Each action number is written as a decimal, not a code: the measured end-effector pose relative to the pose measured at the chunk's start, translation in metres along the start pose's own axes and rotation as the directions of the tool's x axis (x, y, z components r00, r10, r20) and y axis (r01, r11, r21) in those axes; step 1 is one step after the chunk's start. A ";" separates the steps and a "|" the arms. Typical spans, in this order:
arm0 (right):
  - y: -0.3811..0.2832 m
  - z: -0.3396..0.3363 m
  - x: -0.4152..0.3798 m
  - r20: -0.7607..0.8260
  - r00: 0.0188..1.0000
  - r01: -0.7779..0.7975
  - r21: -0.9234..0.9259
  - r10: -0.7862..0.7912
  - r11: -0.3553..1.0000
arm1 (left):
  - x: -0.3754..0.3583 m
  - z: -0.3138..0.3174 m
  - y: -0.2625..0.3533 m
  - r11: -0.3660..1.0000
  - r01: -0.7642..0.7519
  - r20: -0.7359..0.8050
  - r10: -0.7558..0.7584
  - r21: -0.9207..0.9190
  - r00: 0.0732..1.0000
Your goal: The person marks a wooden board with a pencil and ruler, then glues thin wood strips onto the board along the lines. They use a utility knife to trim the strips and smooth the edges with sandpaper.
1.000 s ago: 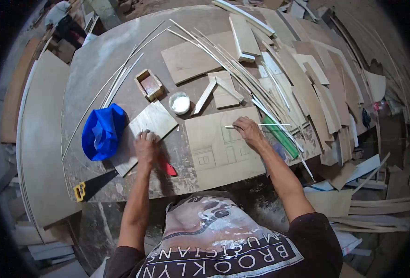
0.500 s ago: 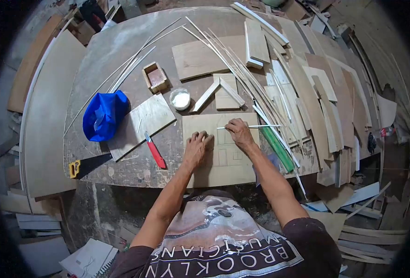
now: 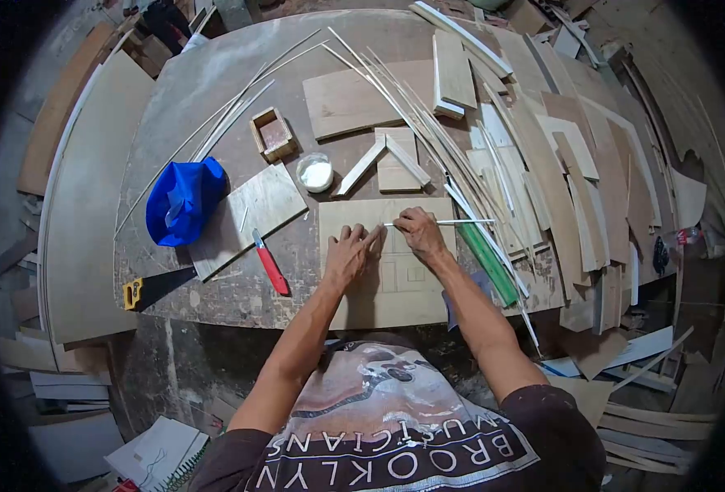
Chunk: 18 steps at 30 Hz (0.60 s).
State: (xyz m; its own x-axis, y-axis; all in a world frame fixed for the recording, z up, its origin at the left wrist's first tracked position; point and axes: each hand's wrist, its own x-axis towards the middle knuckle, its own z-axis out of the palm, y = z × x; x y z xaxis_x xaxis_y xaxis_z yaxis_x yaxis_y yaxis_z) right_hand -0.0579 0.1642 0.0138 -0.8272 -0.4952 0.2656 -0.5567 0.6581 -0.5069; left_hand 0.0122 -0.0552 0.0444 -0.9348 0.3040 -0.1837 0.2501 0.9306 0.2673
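Note:
A thin pale strip [image 3: 470, 220] lies crosswise over a plywood board [image 3: 346, 312] with a house-like outline of pencilled rectangles on it. My right hand [image 3: 420, 234] pinches this strip near its left end, by the upper part of the drawing. To the left, my left hand [image 3: 349, 252] rests on the board with fingers spread, its index fingertip right at the strip's left tip. Just beyond the board, two joined wooden pieces form a peak [image 3: 362, 170] on a small wooden block. A tub of white paste [image 3: 316, 174] stands to the left of them.
A red utility knife [image 3: 271, 266], a handsaw [image 3: 161, 287], a blue bag [image 3: 184, 201] and a small wooden box [image 3: 273, 134] lie on the left. Along the right are a green strip [image 3: 488, 262], long thin sticks and stacked wood offcuts [image 3: 575, 193].
My left hand's index finger has stretched rightward to the strip's left end. My right hand keeps its pinch on the strip, and the view has shifted slightly.

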 end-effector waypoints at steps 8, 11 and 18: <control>0.000 0.010 -0.006 -0.068 0.992 -0.098 0.136 0.108 0.986 | 0.008 0.008 0.000 0.989 0.029 -0.005 -0.029 0.143 1.000; -0.006 0.006 -0.005 -0.066 0.986 -0.141 0.141 0.151 0.980 | 0.008 0.008 -0.001 0.989 0.031 -0.015 -0.029 0.143 0.999; -0.010 0.010 -0.001 -0.063 0.988 -0.134 0.081 0.139 0.988 | 0.007 0.002 0.001 0.993 0.037 -0.005 -0.036 0.114 0.999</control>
State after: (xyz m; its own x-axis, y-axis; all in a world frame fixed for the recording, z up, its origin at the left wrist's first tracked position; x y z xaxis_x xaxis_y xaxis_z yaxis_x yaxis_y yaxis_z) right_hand -0.0507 0.1523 0.0105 -0.8998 -0.3623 0.2433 -0.4329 0.6703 -0.6028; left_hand 0.0069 -0.0516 0.0414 -0.9446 0.2690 -0.1882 0.2428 0.9582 0.1511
